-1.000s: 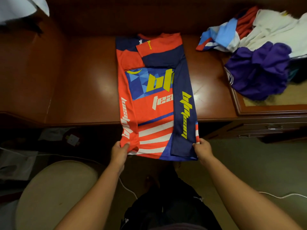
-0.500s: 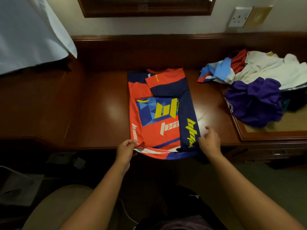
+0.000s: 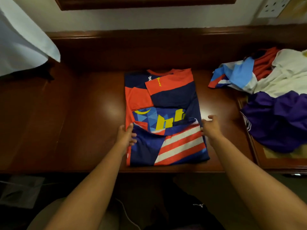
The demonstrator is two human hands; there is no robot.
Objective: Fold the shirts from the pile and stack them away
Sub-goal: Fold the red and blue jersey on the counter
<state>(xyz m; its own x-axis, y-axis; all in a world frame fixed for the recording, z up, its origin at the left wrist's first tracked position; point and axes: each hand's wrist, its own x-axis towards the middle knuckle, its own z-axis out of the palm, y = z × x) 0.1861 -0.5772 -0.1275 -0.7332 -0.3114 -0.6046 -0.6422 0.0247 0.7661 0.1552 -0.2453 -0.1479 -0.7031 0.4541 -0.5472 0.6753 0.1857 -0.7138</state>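
Note:
A red and navy jersey (image 3: 172, 97) with yellow lettering lies flat on the wooden desk (image 3: 83, 122), sleeves folded in. Its striped bottom part (image 3: 179, 145) is folded up over the middle. My left hand (image 3: 125, 136) pinches the left corner of that folded hem, thumb on top. My right hand (image 3: 211, 128) holds the hem's right corner at the jersey's edge, with its fingers partly stretched over the desk. The pile of unfolded shirts sits at the right: a purple one (image 3: 279, 122), a white one (image 3: 285, 73) and a light blue and red one (image 3: 237, 75).
A white cloth (image 3: 21, 44) hangs over the desk's far left. A raised wooden back panel (image 3: 149, 47) runs behind the jersey, with a wall socket (image 3: 272, 5) above at the right. A cable (image 3: 126, 213) trails on the floor below.
Both hands lifted the jersey's hanging bottom hem from below the desk edge and carried it up and away, laying the striped part over the jersey's middle.

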